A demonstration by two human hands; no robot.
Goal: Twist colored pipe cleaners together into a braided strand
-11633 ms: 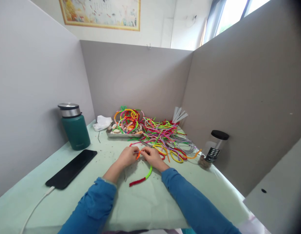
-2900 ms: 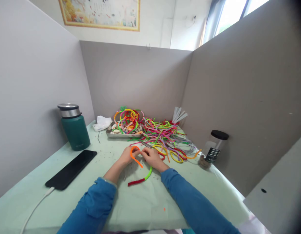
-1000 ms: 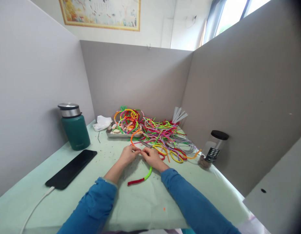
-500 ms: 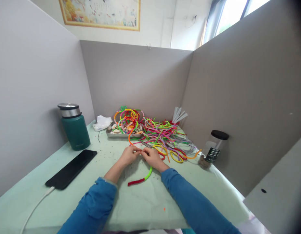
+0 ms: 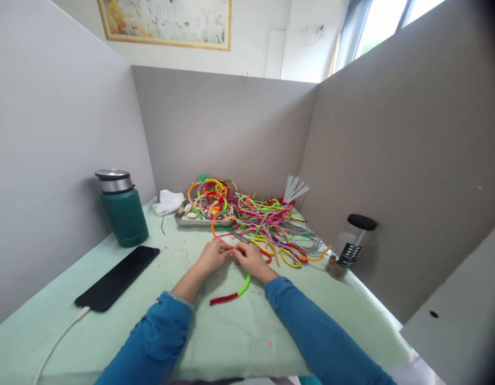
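My left hand [image 5: 214,255] and my right hand [image 5: 249,259] meet fingertip to fingertip over the middle of the table, both pinched on a small orange-red bit of pipe cleaner. An orange pipe cleaner [image 5: 214,227] rises behind my left hand. From under my right hand a fuzzy strip [image 5: 225,299], green then dark red, curves down onto the cloth. Scissors [image 5: 240,237] lie just beyond my fingers, partly hidden. Yellow and red loops [image 5: 291,256] rest right of my right hand.
Behind are a metal tray [image 5: 203,223] of small pieces and a heap of pipe cleaners [image 5: 267,214]. A green bottle [image 5: 125,216] and phone [image 5: 117,278] are left; a black-lidded jar [image 5: 350,248] is right. Grey partitions [image 5: 227,123] enclose the table.
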